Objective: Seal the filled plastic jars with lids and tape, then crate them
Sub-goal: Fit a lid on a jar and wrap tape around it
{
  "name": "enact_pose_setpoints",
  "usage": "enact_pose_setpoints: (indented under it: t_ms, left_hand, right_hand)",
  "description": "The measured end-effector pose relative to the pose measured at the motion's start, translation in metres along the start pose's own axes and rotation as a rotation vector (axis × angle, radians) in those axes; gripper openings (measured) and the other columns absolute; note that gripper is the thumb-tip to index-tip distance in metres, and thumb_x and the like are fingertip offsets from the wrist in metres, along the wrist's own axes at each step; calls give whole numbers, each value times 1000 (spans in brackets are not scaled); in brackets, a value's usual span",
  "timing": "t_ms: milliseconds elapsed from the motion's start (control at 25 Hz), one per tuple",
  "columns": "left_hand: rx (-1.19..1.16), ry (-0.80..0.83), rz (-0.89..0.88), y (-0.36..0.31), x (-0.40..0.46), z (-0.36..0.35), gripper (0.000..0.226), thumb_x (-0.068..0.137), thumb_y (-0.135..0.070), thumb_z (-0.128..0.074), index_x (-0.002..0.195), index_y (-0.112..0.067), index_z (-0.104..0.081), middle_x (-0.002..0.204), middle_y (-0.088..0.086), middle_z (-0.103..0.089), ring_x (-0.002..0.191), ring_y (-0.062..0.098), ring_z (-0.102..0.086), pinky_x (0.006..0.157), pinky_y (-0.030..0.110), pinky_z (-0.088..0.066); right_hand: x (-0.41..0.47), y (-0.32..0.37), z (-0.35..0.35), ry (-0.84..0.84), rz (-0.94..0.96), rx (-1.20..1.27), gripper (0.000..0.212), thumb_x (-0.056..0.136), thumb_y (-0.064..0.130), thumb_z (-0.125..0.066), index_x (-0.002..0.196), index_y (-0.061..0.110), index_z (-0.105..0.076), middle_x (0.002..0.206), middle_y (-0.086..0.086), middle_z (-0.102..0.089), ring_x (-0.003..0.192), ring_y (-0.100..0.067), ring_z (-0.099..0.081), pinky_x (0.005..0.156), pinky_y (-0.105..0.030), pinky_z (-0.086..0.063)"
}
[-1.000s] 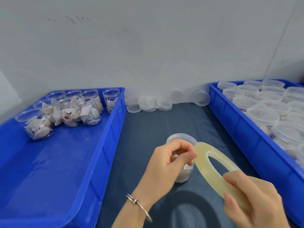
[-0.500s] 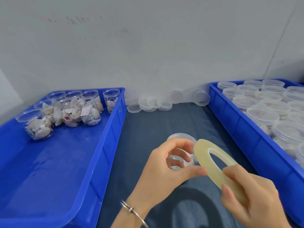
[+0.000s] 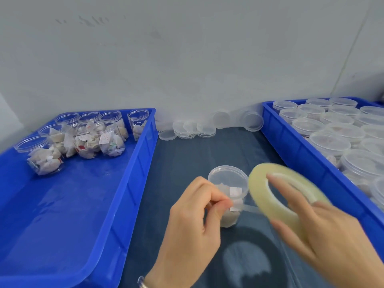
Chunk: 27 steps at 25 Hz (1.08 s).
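A lidded clear jar (image 3: pixel 228 179) filled with sachets stands on the dark cloth between two blue crates. My left hand (image 3: pixel 195 221) pinches the free end of a tape strip (image 3: pixel 248 208) in front of the jar's side. My right hand (image 3: pixel 324 233) grips the pale yellow tape roll (image 3: pixel 270 196), tilted and blurred, just right of the jar, with fingers through its hole. The strip runs from the roll to my left fingertips.
The left blue crate (image 3: pixel 133 183) holds several open filled jars (image 3: pixel 87 140) at its far end. The right blue crate (image 3: pixel 301 154) is packed with lidded jars (image 3: pixel 330 142). Loose clear lids (image 3: pixel 193 127) lie along the wall.
My left hand closed into a pinch on the tape end and drew it left, away from the roll. The right hand turned the roll and spread its fingers over it.
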<state>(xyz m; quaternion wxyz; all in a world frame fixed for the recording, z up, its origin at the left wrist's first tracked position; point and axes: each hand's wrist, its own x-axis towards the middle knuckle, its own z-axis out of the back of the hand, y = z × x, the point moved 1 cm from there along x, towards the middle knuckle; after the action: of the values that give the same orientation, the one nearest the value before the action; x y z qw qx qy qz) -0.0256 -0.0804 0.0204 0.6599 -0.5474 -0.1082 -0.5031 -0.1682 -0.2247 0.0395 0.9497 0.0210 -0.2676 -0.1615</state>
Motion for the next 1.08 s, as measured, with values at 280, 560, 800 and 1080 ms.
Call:
enact_pose_setpoints:
  t_ms: [280,560,800,1080]
  left_hand:
    - [-78,-128,330,47,-36,-35,19,89,-2,-61,73,-12,-60,82,-11,-57,80,9,-57,72,18,-45]
    - [2,-165,307,66,-33,-42,23,92,-1,-57,77,-18,-54,135,-10,-48,124,0,-45,90,6,-35]
    - [20,-127,292,73,-32,-42,26,91,1,-57,77,-21,-53,139,-8,-45,125,0,-44,90,6,-35]
    - [45,-103,278,79,-29,-44,17,91,1,-58,78,-10,-57,139,-9,-44,125,0,-43,91,8,-37]
  right_hand:
    - [7,-16,-26,213,-126,-272,61,87,67,-21,144,47,-22,47,5,-44,34,-17,-32,41,-18,-5]
    - [19,-27,-49,14,24,-310,53,90,56,-30,136,37,-49,43,-1,-33,39,-18,-14,43,-26,-21]
    - [21,-29,-56,34,31,-309,53,90,55,-30,136,35,-49,42,-1,-34,39,-19,-17,43,-27,-25]
    - [24,-32,-59,31,20,-309,53,90,55,-31,135,35,-50,43,-1,-36,39,-18,-18,45,-25,-20]
